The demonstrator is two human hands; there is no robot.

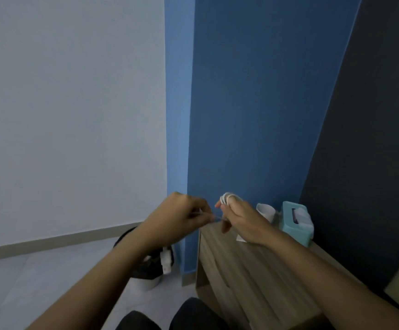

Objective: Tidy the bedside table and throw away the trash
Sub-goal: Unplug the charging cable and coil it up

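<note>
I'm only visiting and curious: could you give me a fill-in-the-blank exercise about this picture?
1. The left hand pinches the thin white cord, which is looped round the ___ of the right hand.
2. On the wooden bedside table, the white mug stands to the ___ of the teal tissue box.
3. The round bin with a black liner sits on the ___ beside the table.
Missing words: fingers; left; floor.
</note>
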